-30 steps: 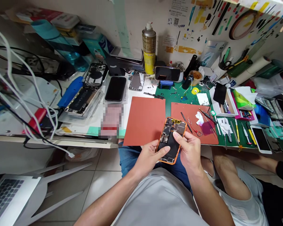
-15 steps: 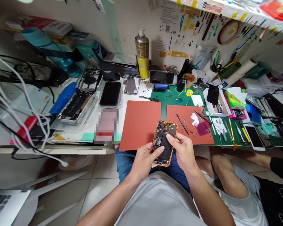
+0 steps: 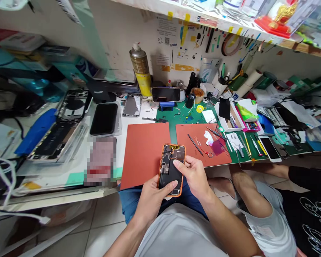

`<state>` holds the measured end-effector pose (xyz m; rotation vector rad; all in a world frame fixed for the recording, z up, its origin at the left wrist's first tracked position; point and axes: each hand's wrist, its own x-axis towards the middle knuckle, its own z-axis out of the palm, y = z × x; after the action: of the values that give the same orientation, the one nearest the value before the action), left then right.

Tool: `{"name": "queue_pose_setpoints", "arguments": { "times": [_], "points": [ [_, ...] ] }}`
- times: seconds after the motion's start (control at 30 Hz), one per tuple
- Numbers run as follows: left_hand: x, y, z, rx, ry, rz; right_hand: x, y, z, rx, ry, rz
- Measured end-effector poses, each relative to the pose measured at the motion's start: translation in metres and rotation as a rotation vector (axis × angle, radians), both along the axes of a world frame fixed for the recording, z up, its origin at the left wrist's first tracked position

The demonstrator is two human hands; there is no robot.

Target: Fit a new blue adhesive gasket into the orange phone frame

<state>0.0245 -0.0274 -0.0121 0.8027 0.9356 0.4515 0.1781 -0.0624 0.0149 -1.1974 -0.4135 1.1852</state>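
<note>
An orange-framed phone (image 3: 164, 178) with its inner parts exposed is held between both hands, just in front of the table edge. My left hand (image 3: 155, 194) grips its lower left side, thumb lying over the black battery area. My right hand (image 3: 194, 175) holds the right edge, its thumb pressing on the upper part of the battery area. The fingers behind the phone are hidden. Beyond it lie a left red-brown mat (image 3: 146, 150) and a right red-brown mat (image 3: 182, 142), which bears a black stick tool (image 3: 195, 145) and red-handled tweezers (image 3: 209, 154).
A spray can (image 3: 141, 71) and a propped phone (image 3: 166, 94) stand at the back. Opened phone parts (image 3: 49, 141) and a black phone (image 3: 103, 119) lie left. Screwdrivers, boxes and a white phone (image 3: 269, 149) are at right. Another person's legs (image 3: 253, 196) are close on the right.
The head view has shifted to the right and tilted, so the table contents appear further left. Both hands keep the same hold on the phone, which now looks more upright in the picture.
</note>
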Motion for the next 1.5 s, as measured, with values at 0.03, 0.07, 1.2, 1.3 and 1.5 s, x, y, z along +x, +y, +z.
{"name": "queue_pose_setpoints", "arguments": {
  "times": [0.03, 0.07, 1.2, 1.3, 1.5],
  "points": [
    [-0.001, 0.000, 0.000, 0.001, 0.004, -0.011, 0.000, 0.000, 0.000, -0.005, 0.001, -0.007],
    [-0.001, 0.000, 0.000, 0.001, 0.009, -0.024, 0.000, 0.001, 0.000, -0.010, 0.002, -0.017],
    [0.003, 0.006, 0.014, -0.053, -0.138, -0.116, 0.013, -0.002, -0.006, -0.004, -0.009, 0.027],
    [0.004, 0.005, 0.014, -0.057, -0.138, -0.116, 0.013, -0.003, -0.005, -0.012, -0.006, 0.016],
    [0.005, 0.003, 0.012, -0.065, -0.139, -0.077, 0.014, -0.004, -0.006, 0.006, -0.013, 0.037]
  ]
}}
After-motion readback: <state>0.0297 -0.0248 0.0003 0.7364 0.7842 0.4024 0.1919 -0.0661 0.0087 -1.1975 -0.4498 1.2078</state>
